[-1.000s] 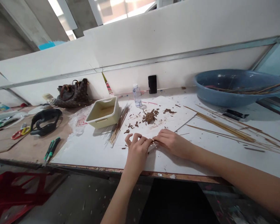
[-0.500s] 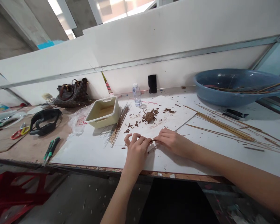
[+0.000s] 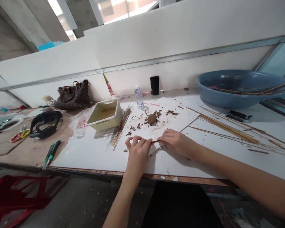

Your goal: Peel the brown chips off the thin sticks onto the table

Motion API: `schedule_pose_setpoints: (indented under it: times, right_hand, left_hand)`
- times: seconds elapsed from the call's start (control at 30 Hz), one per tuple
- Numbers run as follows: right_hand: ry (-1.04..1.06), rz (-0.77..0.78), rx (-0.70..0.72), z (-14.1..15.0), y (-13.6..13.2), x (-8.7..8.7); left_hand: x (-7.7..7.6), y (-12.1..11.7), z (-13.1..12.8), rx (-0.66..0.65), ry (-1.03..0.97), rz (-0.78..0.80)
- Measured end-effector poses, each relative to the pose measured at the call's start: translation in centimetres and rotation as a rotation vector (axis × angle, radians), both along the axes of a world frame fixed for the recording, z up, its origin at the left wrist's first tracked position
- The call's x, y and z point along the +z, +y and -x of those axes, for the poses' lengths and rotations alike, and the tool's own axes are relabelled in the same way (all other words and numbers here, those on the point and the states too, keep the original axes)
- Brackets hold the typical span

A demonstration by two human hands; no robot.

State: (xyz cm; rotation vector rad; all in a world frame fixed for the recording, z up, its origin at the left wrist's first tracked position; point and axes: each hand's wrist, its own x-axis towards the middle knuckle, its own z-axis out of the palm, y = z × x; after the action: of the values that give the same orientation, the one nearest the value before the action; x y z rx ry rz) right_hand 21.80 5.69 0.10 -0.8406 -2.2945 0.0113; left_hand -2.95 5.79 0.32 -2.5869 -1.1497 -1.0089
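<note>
The left hand [image 3: 138, 155] and right hand [image 3: 177, 142] have drawn slightly apart, and more of the thin stick [image 3: 155, 141] now shows between them.

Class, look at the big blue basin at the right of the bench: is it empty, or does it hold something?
It holds something: thin wooden sticks lie inside the blue basin, their ends reaching toward the rim.
</note>
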Motion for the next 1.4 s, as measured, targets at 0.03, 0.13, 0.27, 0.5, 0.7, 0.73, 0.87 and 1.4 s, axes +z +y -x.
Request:
schedule_pose_setpoints:
  times: [0.03, 0.13, 0.27, 0.5, 0.7, 0.73, 0.87, 1.4]
  right_hand:
    - [0.003, -0.008, 0.0, -0.1, 0.1, 0.0]
    - [0.0, -0.024, -0.024, -0.3, 0.3, -0.2]
    - [0.019, 0.012, -0.045, -0.6, 0.4, -0.1]
    - [0.02, 0.051, -0.038, -0.8, 0.3, 0.0]
    - [0.033, -0.012, -0.071, -1.2, 0.5, 0.1]
    - [0.027, -0.012, -0.059, -1.2, 0.4, 0.2]
    - [0.009, 0.025, -0.034, -1.2, 0.1, 0.5]
    - [0.035, -0.043, -0.065, -1.0, 0.3, 0.4]
  left_hand:
    - [0.0, 0.0, 0.0, 0.002, 0.003, -0.001]
    - [0.1, -0.1, 0.0, 0.012, 0.012, 0.008]
    - [0.2, -0.2, 0.1, 0.029, 0.004, 0.033]
    - [0.1, -0.1, 0.1, 0.037, -0.002, 0.044]
    - [0.0, 0.0, 0.2, 0.051, -0.015, 0.052]
    - [0.0, 0.0, 0.2, 0.057, -0.02, 0.056]
    - [-0.1, 0.0, 0.2, 0.078, -0.035, 0.075]
    - [0.0, -0.1, 0.0, 0.063, -0.075, 0.088]
